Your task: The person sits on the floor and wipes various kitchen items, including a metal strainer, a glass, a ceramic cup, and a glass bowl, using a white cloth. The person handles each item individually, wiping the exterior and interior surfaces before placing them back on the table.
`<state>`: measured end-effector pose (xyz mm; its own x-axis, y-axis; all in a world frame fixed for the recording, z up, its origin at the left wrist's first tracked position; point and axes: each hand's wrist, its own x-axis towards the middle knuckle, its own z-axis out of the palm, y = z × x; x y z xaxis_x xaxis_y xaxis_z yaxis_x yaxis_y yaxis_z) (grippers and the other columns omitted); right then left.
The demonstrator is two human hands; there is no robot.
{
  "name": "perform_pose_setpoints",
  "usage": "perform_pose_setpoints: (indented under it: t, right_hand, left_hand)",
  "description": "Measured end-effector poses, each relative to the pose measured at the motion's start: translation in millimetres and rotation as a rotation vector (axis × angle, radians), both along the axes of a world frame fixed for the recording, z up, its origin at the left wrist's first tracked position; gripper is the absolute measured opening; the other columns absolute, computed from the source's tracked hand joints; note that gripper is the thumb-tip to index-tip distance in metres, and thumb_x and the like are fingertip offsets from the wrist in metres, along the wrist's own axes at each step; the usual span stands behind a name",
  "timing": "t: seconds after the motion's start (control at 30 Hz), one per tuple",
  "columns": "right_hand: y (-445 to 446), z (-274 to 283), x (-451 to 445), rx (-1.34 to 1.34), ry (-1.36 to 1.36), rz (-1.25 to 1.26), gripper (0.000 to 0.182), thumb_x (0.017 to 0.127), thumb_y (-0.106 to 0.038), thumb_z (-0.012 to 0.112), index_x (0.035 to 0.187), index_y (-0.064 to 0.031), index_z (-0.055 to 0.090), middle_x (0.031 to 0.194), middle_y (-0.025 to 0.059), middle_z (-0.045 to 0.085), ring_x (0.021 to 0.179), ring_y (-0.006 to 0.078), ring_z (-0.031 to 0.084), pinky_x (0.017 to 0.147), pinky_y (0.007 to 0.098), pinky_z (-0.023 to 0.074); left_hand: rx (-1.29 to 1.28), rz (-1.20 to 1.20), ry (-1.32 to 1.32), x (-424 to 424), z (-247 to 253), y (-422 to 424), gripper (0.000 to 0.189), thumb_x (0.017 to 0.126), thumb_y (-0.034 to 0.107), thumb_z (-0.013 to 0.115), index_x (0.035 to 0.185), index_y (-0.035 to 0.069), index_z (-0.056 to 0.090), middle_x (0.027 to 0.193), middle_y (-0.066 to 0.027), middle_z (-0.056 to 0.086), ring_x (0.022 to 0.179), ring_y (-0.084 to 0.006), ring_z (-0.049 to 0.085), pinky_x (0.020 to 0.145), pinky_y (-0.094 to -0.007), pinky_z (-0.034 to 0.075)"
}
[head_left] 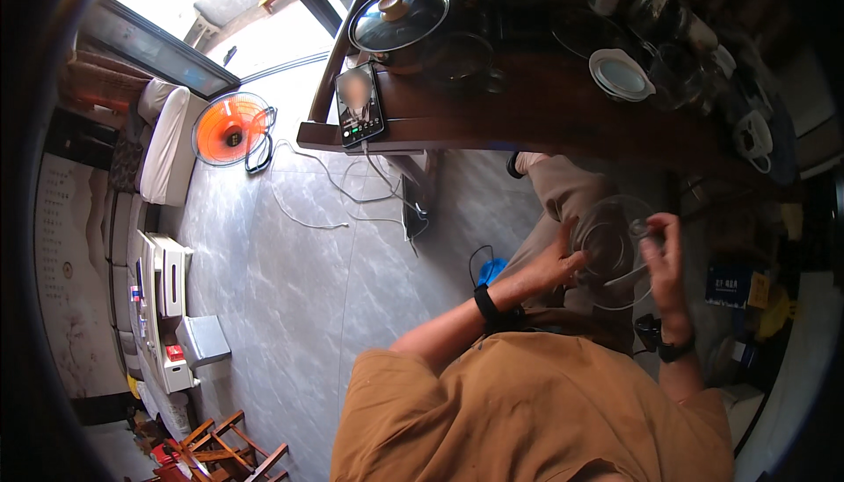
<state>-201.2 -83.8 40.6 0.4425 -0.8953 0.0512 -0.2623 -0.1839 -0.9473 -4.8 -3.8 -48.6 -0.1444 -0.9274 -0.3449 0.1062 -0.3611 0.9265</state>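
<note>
A clear, round, see-through vessel (603,249) is held over my lap, its rim and inner ring faintly visible against my trousers. My left hand (557,264) grips its left side, thumb over the edge and fingers spread along it. At the right side, my right hand (664,254) pinches a small, clear, knob-like piece (638,228) between thumb and fingers. A pale curved strip (626,277) runs beneath that hand; whether it belongs to the vessel cannot be told. Both wrists wear black bands.
Ahead stands a dark wooden table (527,103). On it are a lidded pot (399,23), a propped phone (359,106), stacked white dishes (620,75) and a white mask-like item (753,139). Cables (323,165) cross the tiled floor near an orange fan (232,127). Boxes (735,286) stand at right.
</note>
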Motion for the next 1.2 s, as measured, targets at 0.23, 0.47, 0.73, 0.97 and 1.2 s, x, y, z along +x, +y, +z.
perform_pose_setpoints:
  t: [0.23, 0.47, 0.73, 0.97, 1.2]
  right_hand:
    - [5.9, -37.1, -3.1, -0.385, 0.550, 0.513, 0.054, 0.074, -0.007, 0.072, 0.125, -0.0072, 0.055, 0.126, 0.0128, 0.051, 0.120, 0.0342, 0.045, 0.103, 0.0424, 0.0348]
    - [3.4, -25.7, -11.4, -0.332, 0.575, 0.466, 0.058, 0.074, -0.003, 0.071, 0.129, -0.0075, 0.054, 0.134, 0.0131, 0.047, 0.124, 0.0357, 0.042, 0.104, 0.0445, 0.0370]
    - [-25.1, -83.5, -13.8, -0.319, 0.572, 0.270, 0.037, 0.077, 0.000, 0.065, 0.113, -0.0021, 0.057, 0.114, 0.0199, 0.055, 0.106, 0.0407, 0.055, 0.089, 0.0432, 0.0467]
    - [1.4, -64.7, 20.0, -0.293, 0.318, 0.563, 0.039, 0.075, -0.003, 0.065, 0.114, -0.0024, 0.058, 0.114, 0.0187, 0.056, 0.107, 0.0406, 0.053, 0.091, 0.0443, 0.0449]
    - [1.1, -56.1, 12.4, -0.564, 0.489, 0.629, 0.041, 0.079, -0.001, 0.062, 0.119, -0.0058, 0.058, 0.122, 0.0181, 0.054, 0.114, 0.0394, 0.051, 0.097, 0.0449, 0.0431]
  left_hand:
    - [-0.034, -0.003, -0.032, -2.2, 4.1, 1.5, 0.085, 0.094, 0.038, 0.056, 0.151, -0.001, 0.007, 0.109, -0.0171, 0.058, 0.092, -0.0183, 0.058, 0.076, -0.0287, 0.050]
    - [-0.016, -0.041, 0.059, -1.3, -2.5, -1.0, 0.088, 0.095, 0.044, 0.056, 0.151, -0.002, 0.007, 0.114, -0.0190, 0.056, 0.095, -0.0188, 0.057, 0.081, -0.0294, 0.049]
    - [-0.104, -0.002, -0.035, -7.8, -6.4, -1.1, 0.092, 0.095, 0.050, 0.055, 0.150, -0.005, 0.007, 0.121, -0.0223, 0.054, 0.106, -0.0232, 0.055, 0.090, -0.0315, 0.046]
    - [-0.179, 0.036, 0.044, -8.4, -12.8, -6.4, 0.094, 0.095, 0.058, 0.048, 0.150, -0.006, 0.008, 0.149, -0.0307, 0.029, 0.141, -0.0304, 0.029, 0.112, -0.0335, 0.028]
    - [-0.237, 0.046, -0.005, -5.1, -20.7, -6.9, 0.087, 0.098, 0.054, 0.045, 0.151, -0.005, 0.010, 0.147, -0.0288, 0.033, 0.139, -0.0289, 0.033, 0.110, -0.0325, 0.029]
